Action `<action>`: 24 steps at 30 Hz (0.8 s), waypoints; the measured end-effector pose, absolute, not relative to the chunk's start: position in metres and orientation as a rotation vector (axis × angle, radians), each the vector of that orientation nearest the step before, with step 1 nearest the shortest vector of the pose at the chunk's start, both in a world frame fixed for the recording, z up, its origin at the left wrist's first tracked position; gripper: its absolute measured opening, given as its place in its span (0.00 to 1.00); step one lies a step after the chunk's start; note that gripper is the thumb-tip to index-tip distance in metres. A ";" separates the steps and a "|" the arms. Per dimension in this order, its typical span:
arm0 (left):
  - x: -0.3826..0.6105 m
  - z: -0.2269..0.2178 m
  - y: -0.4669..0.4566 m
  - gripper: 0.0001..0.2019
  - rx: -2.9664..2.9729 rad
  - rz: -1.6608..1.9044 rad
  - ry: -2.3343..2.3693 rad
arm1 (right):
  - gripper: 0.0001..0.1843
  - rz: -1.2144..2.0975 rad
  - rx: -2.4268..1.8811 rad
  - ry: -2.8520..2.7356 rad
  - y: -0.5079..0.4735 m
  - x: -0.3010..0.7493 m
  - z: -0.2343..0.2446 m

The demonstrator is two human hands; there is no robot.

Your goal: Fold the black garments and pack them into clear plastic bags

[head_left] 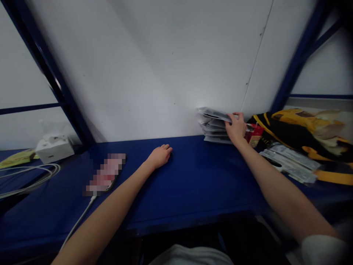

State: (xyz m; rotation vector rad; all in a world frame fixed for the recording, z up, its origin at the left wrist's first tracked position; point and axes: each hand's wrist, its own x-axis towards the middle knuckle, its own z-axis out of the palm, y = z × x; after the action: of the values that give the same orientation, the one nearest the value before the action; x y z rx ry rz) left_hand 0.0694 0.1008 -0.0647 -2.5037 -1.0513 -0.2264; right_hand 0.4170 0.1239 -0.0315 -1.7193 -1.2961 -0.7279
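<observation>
On the blue tabletop (190,176), my left hand (160,156) rests palm down with loosely bent fingers and nothing visible in it. My right hand (236,129) is at the right end of a stack of flat, clear plastic packets (213,127) against the white wall. Its thumb and fingers grip the upper packets at their edge. What is inside the packets is too blurred to tell. Just right of that hand stands a red packet (255,133), partly hidden behind the wrist.
A phone (106,175) with a blurred-out screen lies left, its white cable (79,221) running toward me. A white box (54,148) and coiled white cables (49,171) are farther left. Clear plastic packages (292,162) and black-and-yellow bags (300,129) lie right. Blue posts (59,81) frame the wall.
</observation>
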 end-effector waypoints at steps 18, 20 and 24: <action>0.071 -0.061 0.094 0.14 -2.429 -0.408 -1.009 | 0.19 -0.399 -1.716 -2.274 0.116 0.296 -0.072; 0.070 -0.064 0.098 0.15 -2.461 -0.434 -1.060 | 0.20 -0.397 -1.804 -2.201 0.117 0.298 -0.069; 0.069 -0.065 0.100 0.15 -2.484 -0.431 -1.122 | 0.18 -0.408 -1.864 -2.098 0.118 0.301 -0.062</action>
State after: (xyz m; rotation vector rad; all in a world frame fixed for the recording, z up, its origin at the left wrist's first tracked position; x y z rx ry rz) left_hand 0.0687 0.0996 -0.0655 -2.4842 -1.1221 -0.4308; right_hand 0.3007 0.1176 -0.0621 -1.8645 -2.0979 -0.4083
